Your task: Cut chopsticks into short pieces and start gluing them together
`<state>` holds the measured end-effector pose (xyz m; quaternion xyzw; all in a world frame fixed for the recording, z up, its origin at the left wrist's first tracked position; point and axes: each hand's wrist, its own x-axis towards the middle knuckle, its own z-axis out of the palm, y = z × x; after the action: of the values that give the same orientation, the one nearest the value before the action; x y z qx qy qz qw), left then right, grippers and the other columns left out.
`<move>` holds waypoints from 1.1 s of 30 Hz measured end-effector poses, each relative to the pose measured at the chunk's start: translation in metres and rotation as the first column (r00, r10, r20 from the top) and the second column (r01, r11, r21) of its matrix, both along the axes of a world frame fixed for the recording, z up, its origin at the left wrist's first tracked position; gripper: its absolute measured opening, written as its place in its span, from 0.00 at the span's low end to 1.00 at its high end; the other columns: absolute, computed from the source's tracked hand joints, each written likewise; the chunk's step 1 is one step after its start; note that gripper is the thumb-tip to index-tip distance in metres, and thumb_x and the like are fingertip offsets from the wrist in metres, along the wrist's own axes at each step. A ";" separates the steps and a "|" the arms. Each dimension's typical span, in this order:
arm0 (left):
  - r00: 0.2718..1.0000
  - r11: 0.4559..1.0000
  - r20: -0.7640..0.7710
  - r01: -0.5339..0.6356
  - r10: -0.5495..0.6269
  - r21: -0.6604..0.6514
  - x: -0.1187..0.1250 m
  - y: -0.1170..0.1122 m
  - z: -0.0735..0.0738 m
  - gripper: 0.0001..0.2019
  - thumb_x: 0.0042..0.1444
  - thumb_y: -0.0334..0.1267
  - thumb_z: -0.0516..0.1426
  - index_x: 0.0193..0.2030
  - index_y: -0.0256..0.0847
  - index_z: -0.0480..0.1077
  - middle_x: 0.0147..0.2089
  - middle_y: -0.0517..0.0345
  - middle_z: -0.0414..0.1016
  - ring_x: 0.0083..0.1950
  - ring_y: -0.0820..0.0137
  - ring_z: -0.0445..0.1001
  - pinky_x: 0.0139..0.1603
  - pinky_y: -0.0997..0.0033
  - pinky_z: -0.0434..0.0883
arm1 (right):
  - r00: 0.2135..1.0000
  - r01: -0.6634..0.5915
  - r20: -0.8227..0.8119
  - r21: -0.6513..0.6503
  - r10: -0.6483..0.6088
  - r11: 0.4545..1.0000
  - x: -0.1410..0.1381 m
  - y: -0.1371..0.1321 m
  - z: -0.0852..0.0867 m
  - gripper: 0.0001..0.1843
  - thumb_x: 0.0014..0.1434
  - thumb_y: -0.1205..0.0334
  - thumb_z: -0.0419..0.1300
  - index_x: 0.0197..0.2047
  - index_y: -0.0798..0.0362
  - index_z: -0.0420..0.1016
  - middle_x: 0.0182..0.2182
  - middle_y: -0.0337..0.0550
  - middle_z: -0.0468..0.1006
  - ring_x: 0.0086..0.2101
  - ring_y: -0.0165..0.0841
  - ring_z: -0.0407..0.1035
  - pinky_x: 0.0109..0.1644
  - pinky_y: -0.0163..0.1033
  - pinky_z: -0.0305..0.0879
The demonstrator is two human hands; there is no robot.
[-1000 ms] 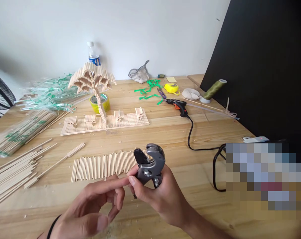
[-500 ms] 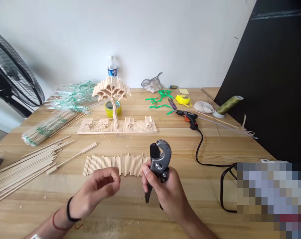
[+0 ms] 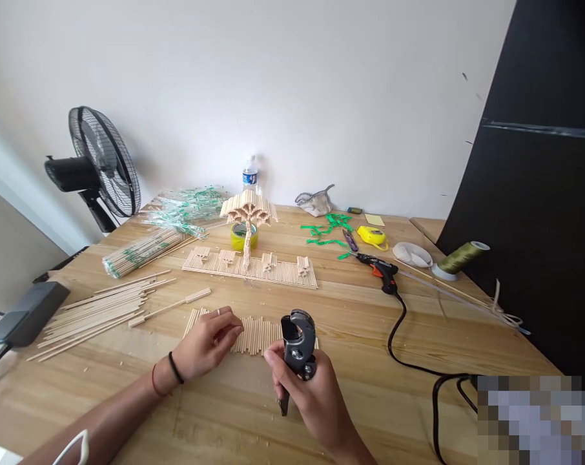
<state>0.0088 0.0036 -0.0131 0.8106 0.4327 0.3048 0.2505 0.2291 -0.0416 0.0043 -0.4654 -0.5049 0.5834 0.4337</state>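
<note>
My right hand (image 3: 305, 387) is wrapped round the handles of a black and grey pipe cutter (image 3: 297, 349), its curved jaw pointing up. My left hand (image 3: 212, 342) is curled over the left part of a row of short wooden sticks (image 3: 258, 336) laid side by side. Its thumb and fingertips come close together; whether they hold something small I cannot make out. Behind the row stands a stick-built tree (image 3: 248, 223) on a flat stick base (image 3: 292, 271) with several small stick pieces on it.
Long loose sticks (image 3: 99, 310) and a bagged stick bundle (image 3: 142, 250) lie at left, near a fan (image 3: 103, 161). A glue gun (image 3: 382, 271) with its cord, a yellow tape measure (image 3: 371, 236) and a green thread spool (image 3: 464, 258) are at right. Yellow tape (image 3: 238, 240) stands behind the tree.
The view has shifted, so more of the fan and the left table edge shows. My left hand has moved forward over the row of sticks. The pipe cutter stays in my right hand.
</note>
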 end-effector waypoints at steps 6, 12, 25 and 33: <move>0.987 0.985 -0.060 -0.143 0.150 0.099 -0.012 0.012 0.008 0.15 0.72 0.41 0.48 0.41 0.39 0.73 0.36 0.53 0.73 0.33 0.70 0.69 0.36 0.70 0.69 | 1.000 0.019 -0.003 0.037 -0.019 0.999 -0.007 -0.007 0.002 0.28 0.57 0.35 0.65 0.31 0.56 0.78 0.16 0.34 0.64 0.18 0.28 0.58 0.22 0.35 0.58; 0.864 0.875 -0.170 -0.442 0.474 0.196 -0.092 -0.004 0.020 0.11 0.66 0.42 0.51 0.39 0.41 0.71 0.39 0.54 0.74 0.36 0.66 0.74 0.41 0.65 0.71 | 0.994 0.108 -0.013 0.181 -0.107 0.978 -0.009 -0.005 -0.007 0.30 0.57 0.35 0.64 0.21 0.53 0.68 0.16 0.34 0.62 0.17 0.26 0.54 0.21 0.34 0.51; 0.548 0.642 -0.346 -0.711 0.761 0.286 -0.207 -0.052 -0.013 0.12 0.59 0.44 0.51 0.36 0.44 0.73 0.42 0.50 0.82 0.47 0.55 0.81 0.51 0.59 0.76 | 0.991 0.119 -0.086 0.231 -0.102 0.966 -0.013 0.006 -0.014 0.32 0.59 0.33 0.61 0.20 0.52 0.65 0.15 0.35 0.63 0.15 0.26 0.56 0.19 0.33 0.53; 0.507 0.640 -0.409 -0.696 0.759 0.326 -0.198 -0.054 -0.004 0.14 0.57 0.43 0.49 0.36 0.44 0.75 0.44 0.46 0.84 0.49 0.51 0.82 0.52 0.55 0.76 | 0.986 0.079 -0.155 0.166 -0.054 0.983 -0.025 0.010 -0.025 0.32 0.58 0.31 0.60 0.22 0.51 0.62 0.17 0.34 0.62 0.17 0.27 0.56 0.19 0.33 0.53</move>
<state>-0.1893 -0.0509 -0.0174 0.6159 0.7634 0.1801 -0.0740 0.2041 -0.0320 -0.0208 -0.3979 -0.5033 0.5563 0.5281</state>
